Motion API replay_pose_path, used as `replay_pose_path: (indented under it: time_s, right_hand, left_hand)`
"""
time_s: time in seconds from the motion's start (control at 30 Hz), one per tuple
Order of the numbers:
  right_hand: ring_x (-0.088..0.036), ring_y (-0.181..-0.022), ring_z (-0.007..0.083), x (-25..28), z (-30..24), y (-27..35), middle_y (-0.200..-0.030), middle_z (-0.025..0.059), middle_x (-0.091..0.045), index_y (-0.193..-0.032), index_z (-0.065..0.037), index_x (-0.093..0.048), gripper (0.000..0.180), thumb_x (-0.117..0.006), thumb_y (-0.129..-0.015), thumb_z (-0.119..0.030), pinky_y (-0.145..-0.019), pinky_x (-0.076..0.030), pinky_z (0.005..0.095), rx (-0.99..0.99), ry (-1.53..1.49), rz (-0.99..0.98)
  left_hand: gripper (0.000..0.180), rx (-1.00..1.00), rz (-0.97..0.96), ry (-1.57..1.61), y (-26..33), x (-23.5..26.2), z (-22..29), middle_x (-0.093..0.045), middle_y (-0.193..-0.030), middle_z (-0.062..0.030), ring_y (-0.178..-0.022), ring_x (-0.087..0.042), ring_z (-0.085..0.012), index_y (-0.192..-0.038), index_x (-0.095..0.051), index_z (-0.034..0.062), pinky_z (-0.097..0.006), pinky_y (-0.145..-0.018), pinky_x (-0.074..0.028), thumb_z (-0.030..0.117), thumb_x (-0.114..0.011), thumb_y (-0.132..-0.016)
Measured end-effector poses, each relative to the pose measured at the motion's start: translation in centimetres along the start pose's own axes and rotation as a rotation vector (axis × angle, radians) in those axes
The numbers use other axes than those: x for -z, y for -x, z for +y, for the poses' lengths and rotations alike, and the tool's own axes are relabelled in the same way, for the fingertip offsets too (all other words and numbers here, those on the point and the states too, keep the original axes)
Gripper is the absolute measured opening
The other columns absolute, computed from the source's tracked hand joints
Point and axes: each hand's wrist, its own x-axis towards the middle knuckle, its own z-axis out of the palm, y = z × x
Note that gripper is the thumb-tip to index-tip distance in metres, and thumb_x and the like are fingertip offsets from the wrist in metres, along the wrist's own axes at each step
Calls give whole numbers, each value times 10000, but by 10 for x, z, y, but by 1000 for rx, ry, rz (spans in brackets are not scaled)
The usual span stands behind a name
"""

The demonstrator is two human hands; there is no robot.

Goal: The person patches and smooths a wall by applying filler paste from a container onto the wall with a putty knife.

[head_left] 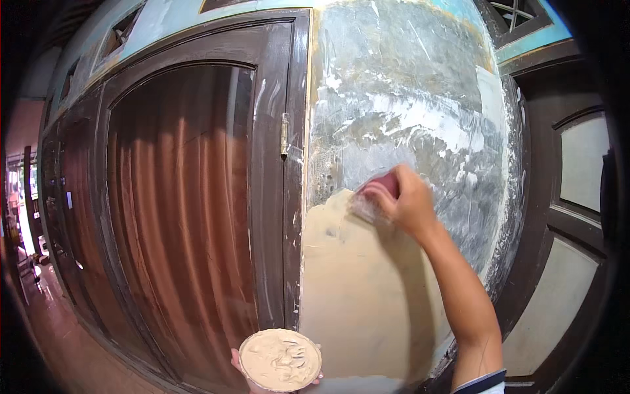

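My right hand (413, 200) is closed around a putty knife with a dark red handle (390, 182). Its blade, smeared by motion, lies against the wall at the upper edge of a smooth beige coat (367, 302). Low in the picture, my left hand (237, 361) holds up a round bowl (320, 365) from beneath. Thick beige putty (275, 354) fills it nearly to the rim, its surface marked by ridges and gouges. Most of the left hand is hidden under the bowl; only fingertips show at its sides.
Above the coat the wall (407, 79) is bare grey with white patches. To the left stands a dark brown door (269, 197) with a hinge (284, 134) and a glass pane backed by a reddish-brown curtain (184, 197). Another dark-framed door (545, 262) with pale panels is at right.
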Motion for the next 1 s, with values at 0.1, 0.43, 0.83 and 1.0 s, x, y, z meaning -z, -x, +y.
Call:
replay_pose_path:
  time_s: [0.1,0.43,0.83,1.0]
  right_hand:
    - [-644,-752,389,-18,-9,37,-827,126,-657,-911,-77,-599,513,-755,-856,-563,-681,-528,485,329,95,-411]
    - [-655,-774,373,-16,-19,17,-812,148,-653,-895,-75,-592,482,-776,-853,-518,-687,-523,473,362,51,-288]
    - [-650,-771,351,-46,-26,26,-787,115,-620,-905,-72,-599,485,-754,-870,-530,-689,-535,445,442,64,-303]
    - [-688,-758,389,-19,-7,-18,-851,161,-703,-967,-72,-597,500,-777,-859,-526,-642,-545,473,-40,192,127]
  left_hand:
    - [1378,-10,1,27,3,-4,5,-197,-1598,-431,-1373,-359,-653,-1625,-174,28,-834,-1005,-386,902,-656,-676]
    - [1370,-31,22,-12,4,-7,11,-260,-1544,-469,-1262,-451,-678,-1610,-200,6,-793,-976,-447,903,-655,-680]
    - [1346,50,-56,39,-1,-20,12,-282,-1512,-462,-1150,-522,-679,-1611,-269,102,-782,-891,-475,1008,-521,-648]
    - [1368,81,-90,31,-2,-15,6,-343,-1485,-452,-1100,-548,-667,-1599,-294,77,-757,-862,-504,1019,-514,-631]
